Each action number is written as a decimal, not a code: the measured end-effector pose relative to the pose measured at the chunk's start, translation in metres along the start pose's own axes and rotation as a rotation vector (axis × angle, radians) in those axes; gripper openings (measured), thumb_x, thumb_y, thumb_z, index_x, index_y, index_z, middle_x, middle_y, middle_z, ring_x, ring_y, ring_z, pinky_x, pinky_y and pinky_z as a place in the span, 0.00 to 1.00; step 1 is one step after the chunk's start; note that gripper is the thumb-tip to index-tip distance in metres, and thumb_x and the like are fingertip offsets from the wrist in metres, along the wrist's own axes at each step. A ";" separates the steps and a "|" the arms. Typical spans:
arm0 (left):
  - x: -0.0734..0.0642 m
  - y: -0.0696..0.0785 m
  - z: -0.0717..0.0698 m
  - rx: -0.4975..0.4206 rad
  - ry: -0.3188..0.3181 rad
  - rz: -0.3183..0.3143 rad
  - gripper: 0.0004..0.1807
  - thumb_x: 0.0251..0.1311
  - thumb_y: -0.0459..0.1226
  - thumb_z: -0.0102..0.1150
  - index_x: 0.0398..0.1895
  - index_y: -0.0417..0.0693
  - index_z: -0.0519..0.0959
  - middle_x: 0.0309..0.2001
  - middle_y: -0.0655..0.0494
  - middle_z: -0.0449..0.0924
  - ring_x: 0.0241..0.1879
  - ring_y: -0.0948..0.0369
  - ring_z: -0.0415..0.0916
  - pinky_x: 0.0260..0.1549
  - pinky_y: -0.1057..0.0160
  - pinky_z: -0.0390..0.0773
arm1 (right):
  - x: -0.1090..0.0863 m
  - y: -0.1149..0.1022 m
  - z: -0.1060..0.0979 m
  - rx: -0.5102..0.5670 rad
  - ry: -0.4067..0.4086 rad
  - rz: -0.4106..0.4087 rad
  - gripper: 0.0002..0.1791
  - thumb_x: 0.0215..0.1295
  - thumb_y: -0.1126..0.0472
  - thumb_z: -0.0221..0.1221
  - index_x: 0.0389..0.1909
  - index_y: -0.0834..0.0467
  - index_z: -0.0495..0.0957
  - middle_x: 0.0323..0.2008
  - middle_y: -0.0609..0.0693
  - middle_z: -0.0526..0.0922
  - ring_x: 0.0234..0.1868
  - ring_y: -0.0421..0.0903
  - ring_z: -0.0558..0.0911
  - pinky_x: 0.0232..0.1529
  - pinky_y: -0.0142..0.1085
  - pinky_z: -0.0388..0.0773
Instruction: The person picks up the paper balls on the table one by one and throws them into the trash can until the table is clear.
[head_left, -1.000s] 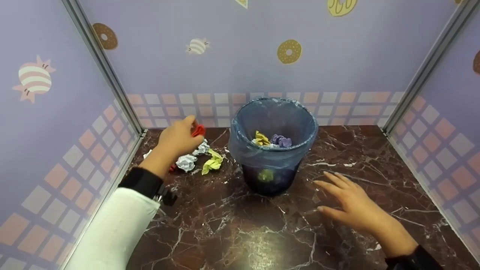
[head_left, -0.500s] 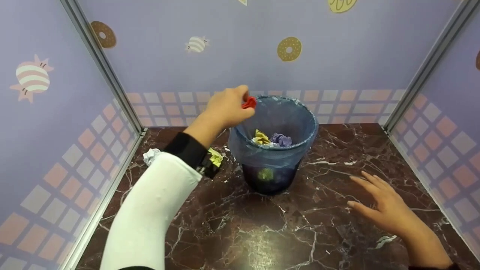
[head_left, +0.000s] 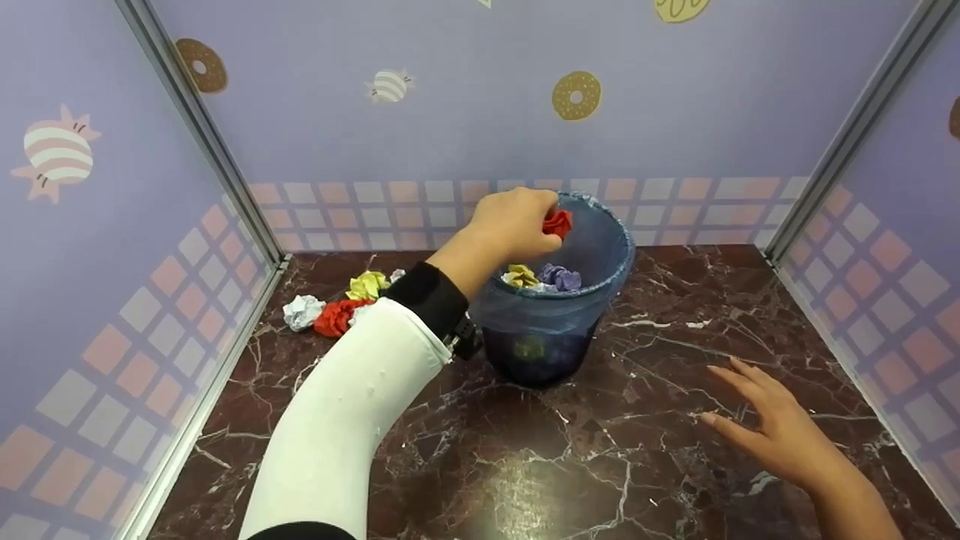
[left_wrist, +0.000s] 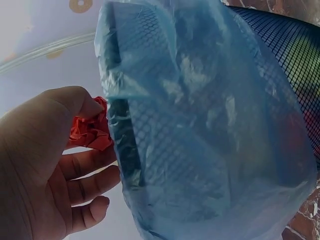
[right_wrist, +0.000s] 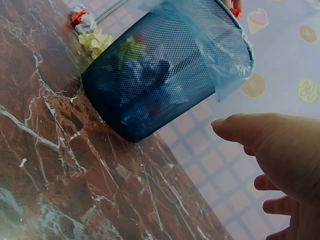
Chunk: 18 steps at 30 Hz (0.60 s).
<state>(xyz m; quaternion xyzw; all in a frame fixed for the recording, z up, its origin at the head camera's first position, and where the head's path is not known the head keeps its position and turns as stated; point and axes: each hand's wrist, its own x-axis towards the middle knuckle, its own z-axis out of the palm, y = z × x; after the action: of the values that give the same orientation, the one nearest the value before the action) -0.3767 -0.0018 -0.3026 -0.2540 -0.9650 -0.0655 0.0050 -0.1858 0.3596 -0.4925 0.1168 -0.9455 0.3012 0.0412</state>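
My left hand pinches a crumpled red paper ball between thumb and fingers over the mouth of a mesh waste bin. In the left wrist view the red ball shows right at the rim, the other fingers loosely bent below it. A bluish plastic bag lines the bin and folds down over its outside. Inside lie a yellow paper ball and a purple one, among white paper. My right hand hovers over the table to the right of the bin, fingers spread, holding nothing.
Left of the bin, several crumpled balls lie on the dark marbled table, among them white paper, red paper and yellow paper. Patterned lilac panels wall the table at the back and both sides.
My left hand has carried the red paper ball from above the pile on the left, rightward to over the bin's opening. The right hand has drawn back somewhat to the right.
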 end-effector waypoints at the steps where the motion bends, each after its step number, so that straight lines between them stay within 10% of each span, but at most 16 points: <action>1: 0.000 0.000 0.000 0.003 0.005 0.003 0.12 0.66 0.51 0.56 0.43 0.56 0.74 0.39 0.58 0.78 0.38 0.57 0.74 0.37 0.55 0.72 | 0.000 0.000 0.000 0.003 0.002 -0.001 0.38 0.66 0.44 0.68 0.75 0.46 0.68 0.78 0.68 0.59 0.75 0.79 0.56 0.60 0.82 0.54; 10: 0.003 -0.002 0.002 0.005 0.027 -0.012 0.40 0.60 0.60 0.59 0.76 0.64 0.66 0.66 0.60 0.79 0.62 0.56 0.78 0.55 0.48 0.79 | -0.002 0.003 0.009 0.015 -0.016 -0.004 0.38 0.67 0.44 0.67 0.75 0.46 0.68 0.77 0.69 0.59 0.74 0.78 0.57 0.58 0.82 0.59; 18: 0.001 -0.008 -0.001 0.012 0.063 -0.025 0.46 0.59 0.65 0.60 0.81 0.68 0.59 0.77 0.61 0.67 0.73 0.52 0.68 0.66 0.44 0.69 | -0.003 0.003 0.013 0.045 0.006 -0.026 0.37 0.65 0.47 0.69 0.74 0.45 0.70 0.76 0.70 0.61 0.74 0.79 0.57 0.60 0.83 0.53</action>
<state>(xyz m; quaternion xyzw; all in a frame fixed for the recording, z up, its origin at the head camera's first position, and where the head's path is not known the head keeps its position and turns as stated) -0.3812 -0.0087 -0.3031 -0.2398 -0.9678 -0.0678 0.0358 -0.1838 0.3553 -0.5050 0.1292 -0.9367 0.3223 0.0451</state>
